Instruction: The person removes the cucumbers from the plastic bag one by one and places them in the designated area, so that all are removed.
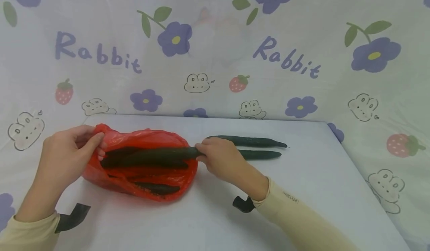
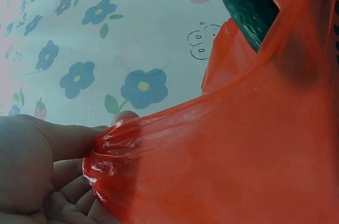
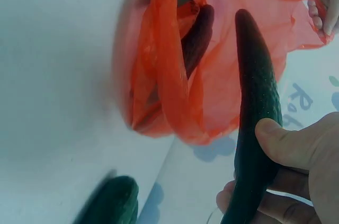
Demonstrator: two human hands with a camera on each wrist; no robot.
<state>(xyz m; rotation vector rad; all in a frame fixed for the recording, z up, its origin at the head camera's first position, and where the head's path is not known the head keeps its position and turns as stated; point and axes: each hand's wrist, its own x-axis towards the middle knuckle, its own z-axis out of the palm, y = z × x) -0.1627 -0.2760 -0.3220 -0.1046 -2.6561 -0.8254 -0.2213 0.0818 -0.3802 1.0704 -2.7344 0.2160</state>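
Observation:
A red plastic bag [image 1: 141, 135] lies on its side with its mouth spread wide. My left hand [image 1: 72, 150] pinches the rim at the bag's left end, stretching the film in the left wrist view. In my right hand [image 1: 221, 157] is a dark green cucumber [image 1: 151, 155], gripped near its right end. The right wrist view shows this cucumber [image 3: 258, 81] in front of the bag's opening, thumb on one side and fingers around the other. Inside the bag sit more cucumbers, one of them a dark cucumber [image 1: 159, 188] near the lower rim; their full number is hidden.
Two cucumbers lie side by side on the white table [image 1: 322, 191], a far cucumber [image 1: 258, 142] and a nearer cucumber [image 1: 262, 155], both partly behind my right hand. A printed sheet [image 1: 215, 56] hangs behind the table. Black pieces [image 1: 72, 217] stick out at both wrists.

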